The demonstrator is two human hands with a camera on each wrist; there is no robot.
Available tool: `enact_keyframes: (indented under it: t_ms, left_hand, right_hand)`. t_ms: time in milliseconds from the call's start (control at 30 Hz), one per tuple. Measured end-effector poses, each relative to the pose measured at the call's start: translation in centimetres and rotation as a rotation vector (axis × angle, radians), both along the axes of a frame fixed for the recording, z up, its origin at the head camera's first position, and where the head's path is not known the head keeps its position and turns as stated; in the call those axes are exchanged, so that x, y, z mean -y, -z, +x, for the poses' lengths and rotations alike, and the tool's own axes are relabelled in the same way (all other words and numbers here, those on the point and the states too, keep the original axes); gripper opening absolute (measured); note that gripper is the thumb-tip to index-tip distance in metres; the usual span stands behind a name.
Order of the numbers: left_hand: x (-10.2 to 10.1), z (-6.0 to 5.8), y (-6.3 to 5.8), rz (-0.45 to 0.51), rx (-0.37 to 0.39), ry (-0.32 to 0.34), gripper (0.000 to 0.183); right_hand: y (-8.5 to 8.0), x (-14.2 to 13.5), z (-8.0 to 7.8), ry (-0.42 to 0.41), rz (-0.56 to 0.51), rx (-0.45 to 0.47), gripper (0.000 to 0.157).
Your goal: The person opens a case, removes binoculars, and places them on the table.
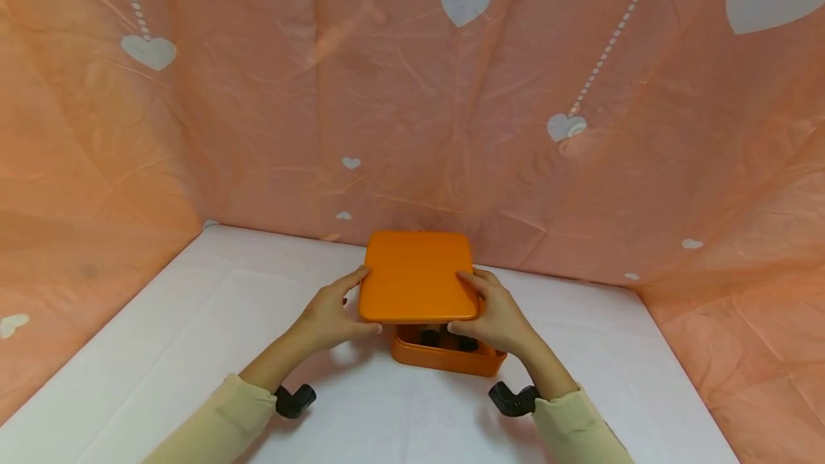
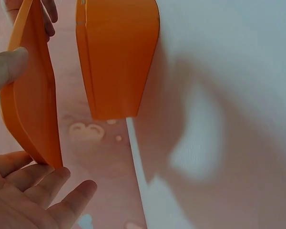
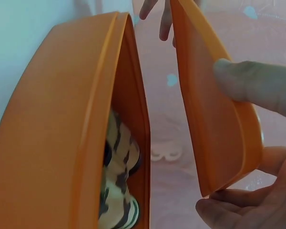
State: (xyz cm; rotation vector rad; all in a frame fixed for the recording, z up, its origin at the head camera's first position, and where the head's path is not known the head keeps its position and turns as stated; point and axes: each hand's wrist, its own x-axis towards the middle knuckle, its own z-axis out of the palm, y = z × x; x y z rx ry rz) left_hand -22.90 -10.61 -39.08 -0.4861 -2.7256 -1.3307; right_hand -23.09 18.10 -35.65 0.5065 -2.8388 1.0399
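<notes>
Both hands hold an orange lid (image 1: 419, 274) above an orange box (image 1: 445, 361), with a gap showing between the two in each wrist view. My left hand (image 1: 330, 315) grips the lid's left side, thumb (image 2: 12, 67) on one edge and fingers along another. On the right side, my right hand (image 1: 501, 312) holds it the same way, its thumb (image 3: 252, 83) over the rim. Inside the box lies a camouflage-patterned item (image 3: 120, 176) with rounded ends and dark parts; the box wall and lid hide much of it.
A white-covered table (image 1: 193, 349) carries the box near its back edge. Behind and at both sides hangs a pinkish-orange sheet (image 1: 399, 92) with white hearts. Black curved pieces (image 1: 295, 401) sit at both wrists.
</notes>
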Motion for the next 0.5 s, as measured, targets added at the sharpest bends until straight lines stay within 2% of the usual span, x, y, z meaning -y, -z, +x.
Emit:
enact_keyframes:
  t_ms: [267, 500]
  left_hand:
    - [2.0, 0.5, -0.4, -0.018, -0.046, -0.014, 0.096]
    - [3.9, 1.1, -0.8, -0.054, -0.054, -0.058, 0.096]
  right_hand:
    - [-0.4, 1.6, -0.2, -0.009, -0.035, 0.029, 0.086]
    - [-0.8, 3.4, -0.4, -0.023, -0.042, 0.039, 0.087]
